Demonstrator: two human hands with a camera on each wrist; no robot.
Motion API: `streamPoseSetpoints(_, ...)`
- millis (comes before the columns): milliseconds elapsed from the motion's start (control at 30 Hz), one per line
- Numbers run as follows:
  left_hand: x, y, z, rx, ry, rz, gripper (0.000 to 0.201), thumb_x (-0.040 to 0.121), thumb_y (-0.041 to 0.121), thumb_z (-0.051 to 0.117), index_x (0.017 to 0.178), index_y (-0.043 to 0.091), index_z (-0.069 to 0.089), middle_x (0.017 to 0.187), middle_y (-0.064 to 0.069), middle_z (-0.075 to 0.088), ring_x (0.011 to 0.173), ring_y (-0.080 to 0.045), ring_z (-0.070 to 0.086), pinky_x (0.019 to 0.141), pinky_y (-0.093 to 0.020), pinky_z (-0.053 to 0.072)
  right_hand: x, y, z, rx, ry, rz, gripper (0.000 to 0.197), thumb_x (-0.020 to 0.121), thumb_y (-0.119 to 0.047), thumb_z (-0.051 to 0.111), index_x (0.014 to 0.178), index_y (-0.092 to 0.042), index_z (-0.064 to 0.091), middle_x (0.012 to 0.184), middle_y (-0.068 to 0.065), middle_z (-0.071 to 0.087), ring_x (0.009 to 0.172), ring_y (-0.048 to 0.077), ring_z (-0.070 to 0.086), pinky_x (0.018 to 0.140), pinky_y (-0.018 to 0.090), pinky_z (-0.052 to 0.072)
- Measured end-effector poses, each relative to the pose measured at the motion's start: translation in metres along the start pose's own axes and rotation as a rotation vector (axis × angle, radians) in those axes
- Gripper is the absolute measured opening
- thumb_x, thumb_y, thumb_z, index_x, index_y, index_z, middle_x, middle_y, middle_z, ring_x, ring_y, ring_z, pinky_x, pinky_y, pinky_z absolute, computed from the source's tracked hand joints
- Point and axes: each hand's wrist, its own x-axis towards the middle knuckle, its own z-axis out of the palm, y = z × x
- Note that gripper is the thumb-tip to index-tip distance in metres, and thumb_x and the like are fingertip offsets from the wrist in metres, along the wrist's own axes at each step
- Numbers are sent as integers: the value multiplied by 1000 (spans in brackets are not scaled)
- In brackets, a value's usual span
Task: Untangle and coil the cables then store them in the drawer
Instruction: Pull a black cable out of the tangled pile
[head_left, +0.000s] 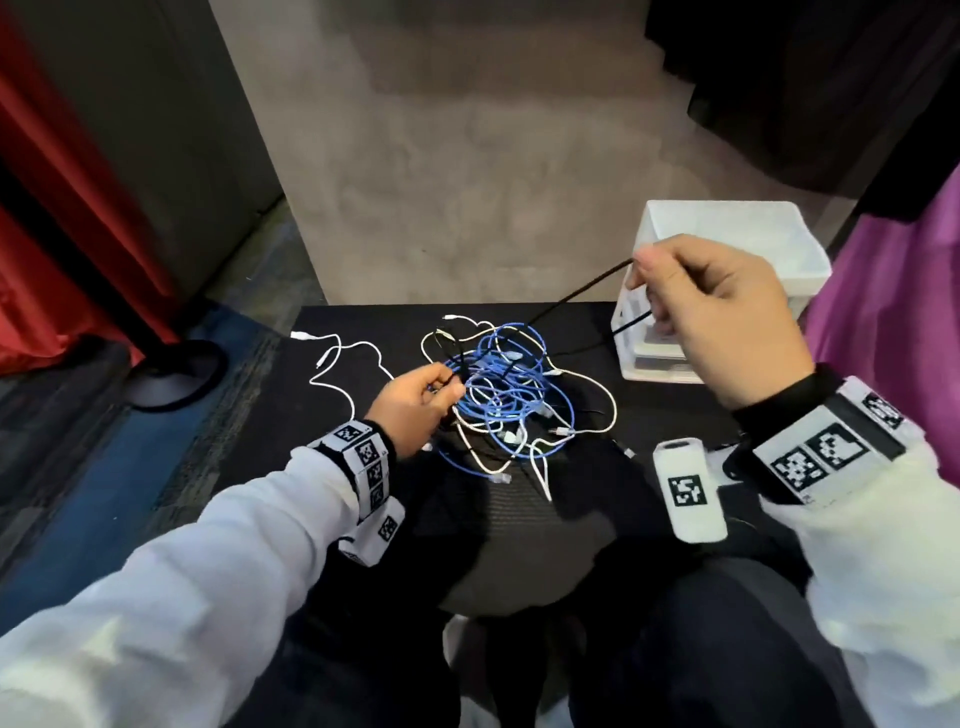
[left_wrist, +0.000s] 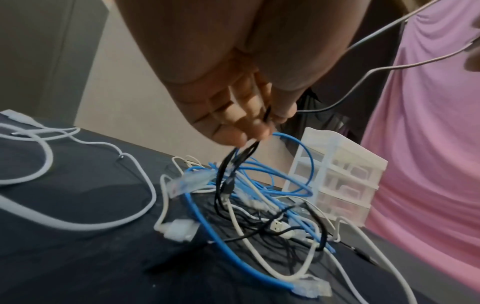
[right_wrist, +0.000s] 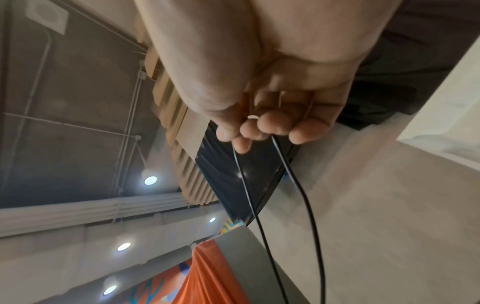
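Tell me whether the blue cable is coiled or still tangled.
Still tangled. The blue cable lies in loose, crossing loops on the table, interlaced with white and black cables; nothing is wound into a neat coil.

Head view downward; wrist views close.

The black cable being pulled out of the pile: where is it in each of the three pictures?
Head: black cable runs from the pile up to the right hand.
Left wrist: upper right, above the drawers.
Right wrist: two strands hang from the fingers.
Shared landmark: the right hand.
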Motion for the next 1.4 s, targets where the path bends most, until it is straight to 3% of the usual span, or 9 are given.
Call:
streamPoseSetpoints(133, 2, 30, -15, -122, 94, 106, 19, 101, 26, 59, 87, 18, 69, 81, -4, 73, 68, -12, 57, 71, -34, 50, -2, 22, -11, 6, 17, 81, 32, 107, -27, 57, 88, -4, 67, 65, 3, 56, 59, 12, 51, 62, 27, 48)
streamPoseSetpoints(367, 11, 138, -64, -380, 373, 392, 19, 106, 23, 51, 95, 20, 66, 65, 9, 62, 62, -7, 54, 65, -24, 53, -10, 46, -5, 20, -68, 188, 29, 107, -26, 56, 86, -8, 68, 71, 4, 63, 64, 7, 57, 69, 24, 53)
streamPoseSetpoints(533, 6, 105, -53, -213, 288, 277, 17, 103, 25, 55, 94, 22, 69, 59, 10, 53, 63, -17, 53, 68, -32, 45, -8, 39, -1, 141, -63, 193, 28, 109, -21, 52, 87, -11, 66, 72, 1, 68, 64, 16, 62, 76, 41, 57)
streamPoseSetpoints(733, -27, 73, 29, -140, -43, 228, 11, 98, 13, 62, 108, 18, 63, 86, 14, 56, 74, 0, 51, 74, -15, 43, -3, 4, 16, 368, -149, 132, 26, 110, -16, 46, 92, -9, 63, 77, 3, 72, 67, 21, 68, 77, 39, 56)
streamPoseSetpoints(833, -28, 49, 62, 30, -179, 210, 12, 100, 17, 55, 111, 19, 61, 98, 10, 63, 83, -1, 57, 84, -20, 47, 4, -18, 19, 449, -126, 77, 24, 110, -14, 47, 94, -8, 63, 79, 3, 73, 70, 22, 69, 77, 36, 58)
streamPoseSetpoints(967, -14, 37, 57, 144, -122, 117, 30, 106, 26, 40, 92, 14, 65, 90, -3, 70, 81, -10, 61, 84, -31, 46, 12, -34, 0, 472, -60, 2, 22, 110, -17, 49, 95, -8, 62, 84, 9, 71, 73, 25, 67, 78, 36, 59)
streamPoseSetpoints(1200, 16, 121, -26, -605, 180, 13, 30, 111, 19, 26, 95, 19, 52, 64, 3, 64, 70, -13, 73, 64, -31, 59, 3, 6, -9, 277, -87, 142, 22, 109, -17, 51, 92, -8, 63, 77, 5, 70, 67, 19, 66, 70, 28, 57)
streamPoseSetpoints(1300, 14, 154, -54, -548, 160, 96, 28, 108, 13, 32, 98, 19, 58, 78, 0, 64, 66, -16, 68, 63, -30, 57, -3, 12, 3, 177, -180, 127, 24, 110, -14, 49, 96, -4, 64, 74, 6, 67, 66, 20, 62, 74, 34, 54)
streamPoseSetpoints(1400, 3, 164, -56, -412, 5, 223, 26, 105, 3, 37, 112, 15, 59, 97, -3, 63, 63, -11, 62, 69, -30, 52, -1, -5, 15, 143, -246, 15, 25, 111, -12, 45, 104, -3, 67, 76, 8, 63, 67, 17, 59, 71, 25, 53)
